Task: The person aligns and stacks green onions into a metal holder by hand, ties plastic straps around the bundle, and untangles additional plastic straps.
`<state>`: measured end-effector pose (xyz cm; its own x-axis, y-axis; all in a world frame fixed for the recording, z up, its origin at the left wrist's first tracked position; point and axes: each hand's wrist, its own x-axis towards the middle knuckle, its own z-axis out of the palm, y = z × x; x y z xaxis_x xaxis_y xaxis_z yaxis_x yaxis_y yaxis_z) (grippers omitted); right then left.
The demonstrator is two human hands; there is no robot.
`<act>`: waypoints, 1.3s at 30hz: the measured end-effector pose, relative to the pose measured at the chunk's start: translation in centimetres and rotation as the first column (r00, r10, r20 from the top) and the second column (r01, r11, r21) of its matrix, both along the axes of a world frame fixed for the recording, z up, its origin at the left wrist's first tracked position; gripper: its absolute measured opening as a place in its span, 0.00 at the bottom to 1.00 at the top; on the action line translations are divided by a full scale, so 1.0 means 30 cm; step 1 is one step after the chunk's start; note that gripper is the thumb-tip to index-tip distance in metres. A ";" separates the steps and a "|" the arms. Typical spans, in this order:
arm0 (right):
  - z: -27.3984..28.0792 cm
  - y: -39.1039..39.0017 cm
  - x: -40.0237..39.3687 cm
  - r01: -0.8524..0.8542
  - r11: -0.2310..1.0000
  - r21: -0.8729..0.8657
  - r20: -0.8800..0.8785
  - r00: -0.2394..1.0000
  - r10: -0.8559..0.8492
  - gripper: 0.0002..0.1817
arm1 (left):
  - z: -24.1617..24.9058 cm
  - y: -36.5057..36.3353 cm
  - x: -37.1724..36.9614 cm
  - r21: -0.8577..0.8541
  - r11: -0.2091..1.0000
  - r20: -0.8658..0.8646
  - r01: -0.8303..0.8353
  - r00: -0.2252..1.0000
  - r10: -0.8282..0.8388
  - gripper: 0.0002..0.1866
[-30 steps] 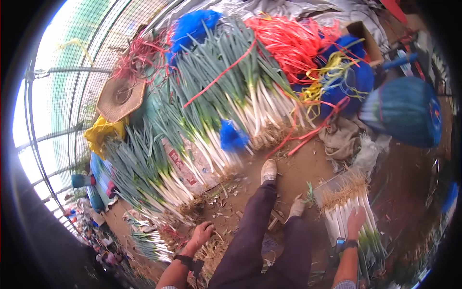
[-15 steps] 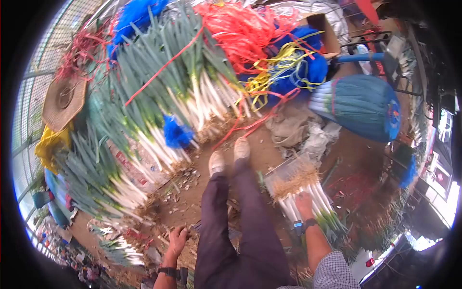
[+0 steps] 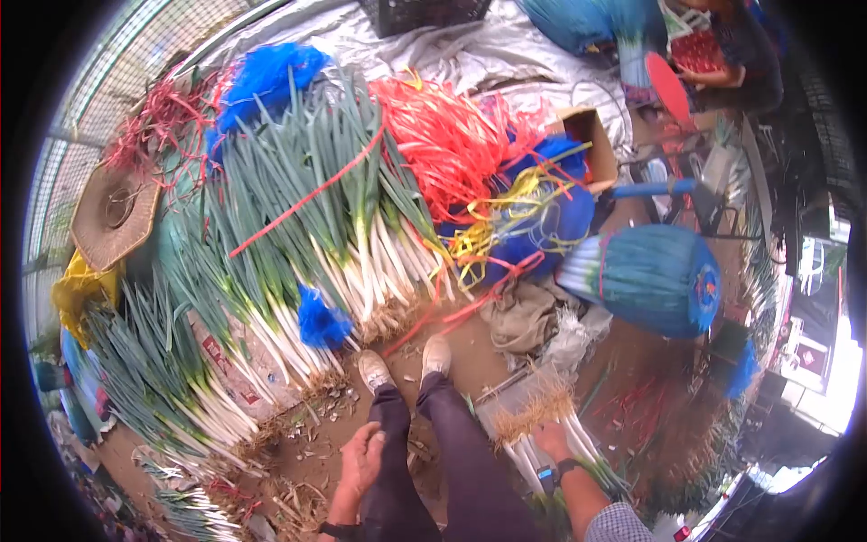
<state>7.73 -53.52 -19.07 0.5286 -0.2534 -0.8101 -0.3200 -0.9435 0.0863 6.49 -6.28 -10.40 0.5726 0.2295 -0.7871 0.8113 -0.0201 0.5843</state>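
Observation:
At the lower right, my right hand (image 3: 553, 443) rests at the white stalks of a small leek bunch (image 3: 585, 444), just below its roots; its fingers curl down and their tips are hidden. That bunch lies with its roots over a flat grey board (image 3: 492, 406). My left hand (image 3: 363, 456) is beside my left leg, holding nothing, with its fingers loosely apart. Large rows of leeks (image 3: 312, 203) lie beyond my shoes, roots toward me. A red strip (image 3: 307, 203) crosses their leaves, and a blue net (image 3: 322, 321) sits on the white stalks.
Red ribbons (image 3: 442, 140) and yellow ties (image 3: 506, 217) are heaped behind the leeks. A wrapped leek bundle (image 3: 650, 275) lies at the right, near crumpled sacking (image 3: 522, 316). A straw hat (image 3: 113, 212) is at the left. Another person's arm (image 3: 718, 77) shows at the top right.
The view has tilted upward, showing more of the far side. My left hand has moved up and inward beside my leg. My right hand stays at the small bunch.

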 end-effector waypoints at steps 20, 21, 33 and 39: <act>-0.855 1.863 1.443 -0.911 0.364 0.192 0.908 0.306 0.287 0.30 | -0.453 0.100 0.247 -0.120 0.993 0.005 0.014 1.000 -0.014 0.21; -0.869 1.937 1.512 -0.912 0.381 0.149 0.904 0.282 0.321 0.30 | -0.494 0.089 0.227 0.008 1.000 0.177 0.003 0.984 -0.005 0.21; -0.529 1.661 1.563 -0.887 0.307 0.346 0.842 0.437 0.315 0.08 | -0.529 0.036 0.201 -0.032 0.997 0.064 -0.071 0.995 0.073 0.21; -0.522 1.170 1.494 -0.852 0.510 -0.116 0.649 0.324 0.689 0.19 | -0.440 -0.064 0.108 -0.079 0.997 0.051 0.017 0.999 -0.013 0.20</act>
